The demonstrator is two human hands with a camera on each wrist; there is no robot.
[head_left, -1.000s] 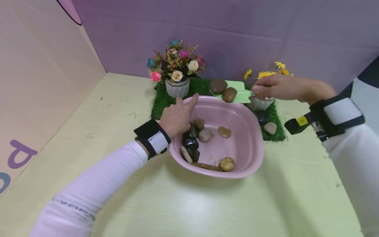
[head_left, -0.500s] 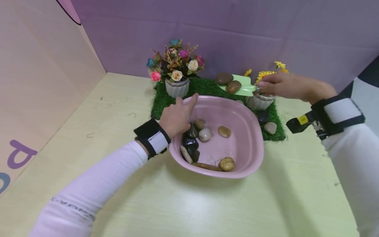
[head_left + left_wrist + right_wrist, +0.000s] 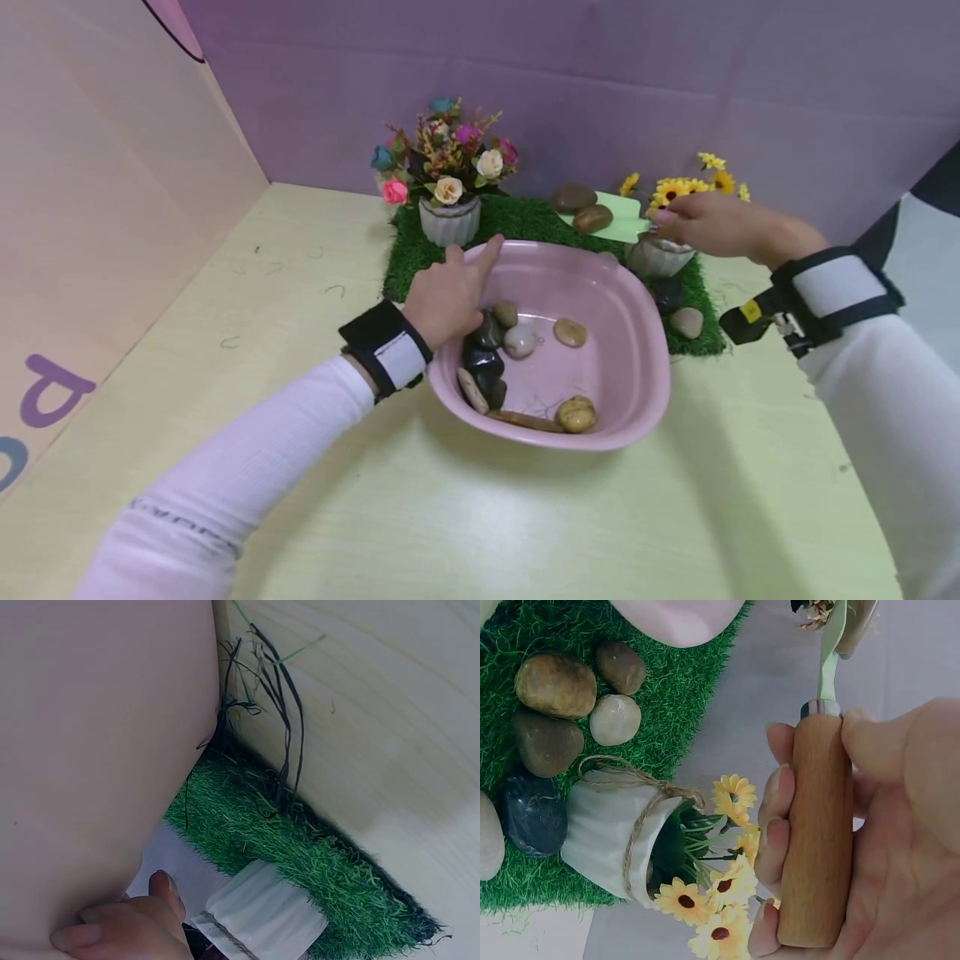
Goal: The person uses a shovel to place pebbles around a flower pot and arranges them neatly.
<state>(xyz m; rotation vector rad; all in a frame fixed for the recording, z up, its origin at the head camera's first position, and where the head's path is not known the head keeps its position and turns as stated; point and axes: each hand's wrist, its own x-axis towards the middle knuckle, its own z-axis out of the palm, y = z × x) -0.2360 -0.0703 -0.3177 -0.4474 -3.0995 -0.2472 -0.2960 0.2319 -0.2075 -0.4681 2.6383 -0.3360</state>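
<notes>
Judged part-done. Grips the left rim of the pink tub (image 3: pixel 626 354) with the left hand (image 3: pixel 442 304); wraps the right hand (image 3: pixel 723 223) round the wooden handle of the green trowel (image 3: pixel 625 220). Balances two brown stones (image 3: pixel 593 219) on the blade, apparently above the far turf (image 3: pixel 517 218), not yet set down. Note pebbles (image 3: pixel 519 342) in the tub and loose stones (image 3: pixel 550 744) beside the right flowerpot (image 3: pixel 615 836) (cannot confirm the direction of transfer).

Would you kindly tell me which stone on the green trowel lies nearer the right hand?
The lighter, reddish-brown stone; the darker brown stone lies farther from the right hand.
</notes>
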